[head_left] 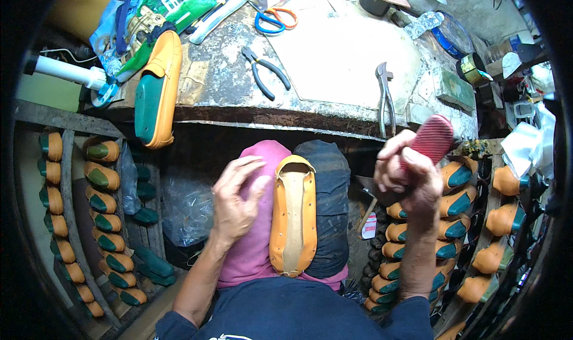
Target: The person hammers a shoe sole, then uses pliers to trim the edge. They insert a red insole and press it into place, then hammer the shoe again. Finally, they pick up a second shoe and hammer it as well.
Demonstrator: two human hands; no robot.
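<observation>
A tan leather shoe upper (276, 232) on a last lies sole side up across my lap, between the pink-covered leg and the dark-covered leg. Its edges are folded over a pale insole (293, 215), with small dark nail heads or holes along them. My left hand (237, 200) hovers just left of the shoe, fingers stretched out and holding nothing. Raised at the right, near the bench edge, my right hand (412, 170) is closed on a red ribbed piece with a rounded end (434, 138). Its lower part is hidden in the fingers.
On the bench (209, 104) lie black-handled pincers (265, 74), metal pincers (385, 95), scissors (276, 21) and a tan shoe on a green last (158, 92). Racks of similar shoes (107, 203) flank me on both sides. A wooden-handled tool (367, 212) is low at right.
</observation>
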